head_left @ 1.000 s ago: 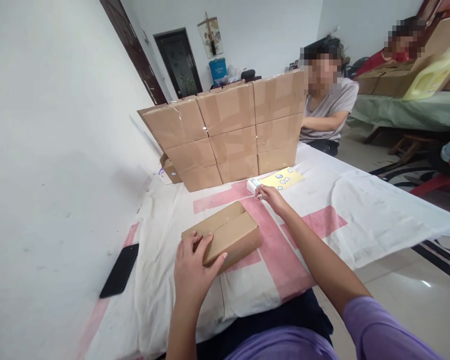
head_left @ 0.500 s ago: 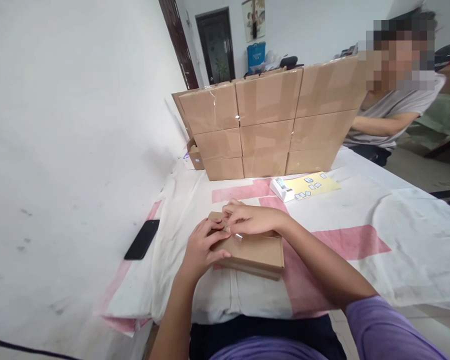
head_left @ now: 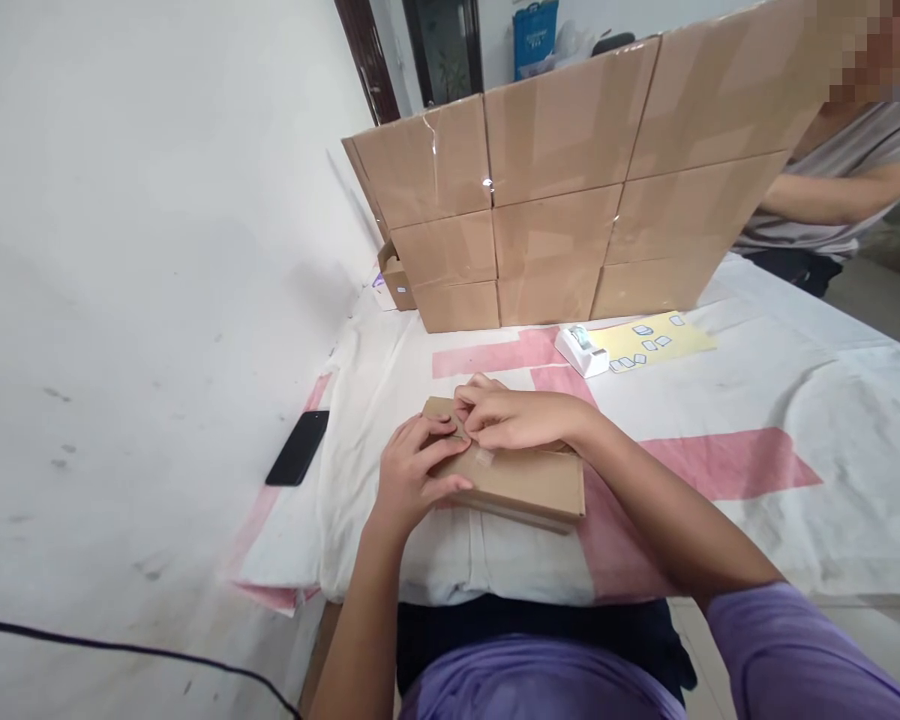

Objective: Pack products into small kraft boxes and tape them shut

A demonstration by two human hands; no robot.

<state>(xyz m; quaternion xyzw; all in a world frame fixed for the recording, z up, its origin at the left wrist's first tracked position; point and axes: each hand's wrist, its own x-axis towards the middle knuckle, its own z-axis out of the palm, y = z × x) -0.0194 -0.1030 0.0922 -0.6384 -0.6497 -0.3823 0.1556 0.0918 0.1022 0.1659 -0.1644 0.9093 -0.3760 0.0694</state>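
Cardboard box (head_left: pixel 532 482) on the near surface (head_left: pixel 375 500): left hand (head_left: pixel 421 465) on top, fingers apart; right hand (head_left: pixel 516 416) beside clear tape (head_left: pixel 484 457), fingers bunched, any grip hidden. Uneven pressing could wrinkle the tape.

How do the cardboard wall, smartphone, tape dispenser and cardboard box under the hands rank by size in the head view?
1. Cardboard wall
2. Cardboard box, partly covered
3. Smartphone and tape dispenser: too alike to rank

Bare left hand (head_left: pixel 418 465) is lying beside bare right hand (head_left: pixel 506 415).
Left one is resting spread, right one curled.
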